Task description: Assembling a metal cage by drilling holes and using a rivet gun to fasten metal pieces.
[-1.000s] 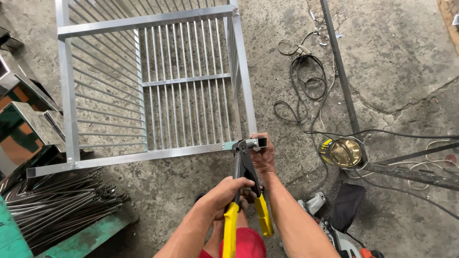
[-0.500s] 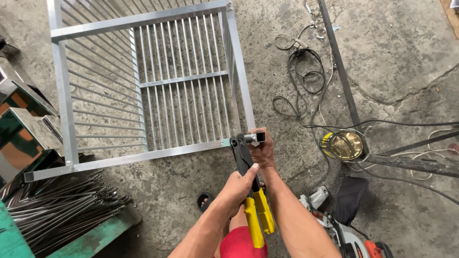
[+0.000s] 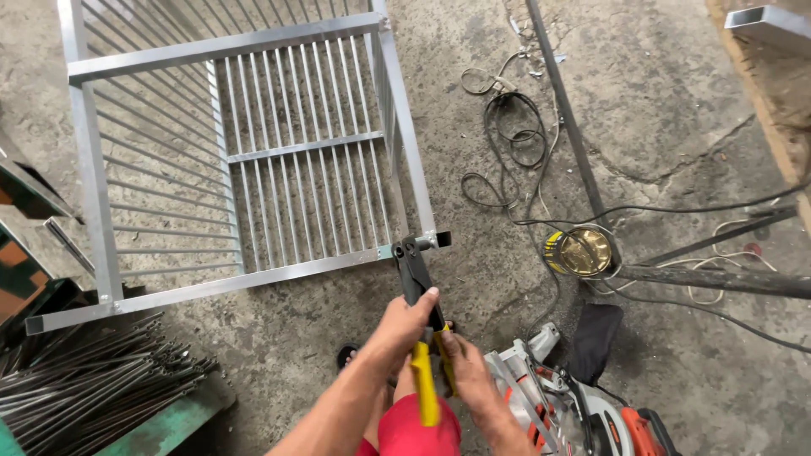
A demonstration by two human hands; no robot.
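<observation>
A: What are the hands on?

B: Both are on a long hand riveter (image 3: 416,279) with a black head and yellow handles. The left hand (image 3: 404,319) wraps the upper handle with its grip clamped tight around it. The right hand (image 3: 460,371) is closed on the other yellow handle, just below and to the right.

A: And where is the tool's head?

B: Pressed against the near right corner of a metal frame (image 3: 253,283), a grille of thin upright bars that lies over the concrete floor (image 3: 676,110). The nose sits right where the near rail meets the right-hand post, probably because that is the joint being fastened.

A: Why hold it that way, one hand on each handle?

B: My guess is leverage: the handles stand slightly apart, and squeezing them takes both arms, with the tool held nearly upright so the nose stays square on the corner.

A: What else is around?

B: A bundle of thin metal rods (image 3: 93,371) lies near left on a green stand. Black cables (image 3: 515,143) loop on the floor to the right of the frame, a yellow roll (image 3: 581,252) sits beyond them, and a power saw (image 3: 574,405) rests near right, close by the person's legs.
</observation>
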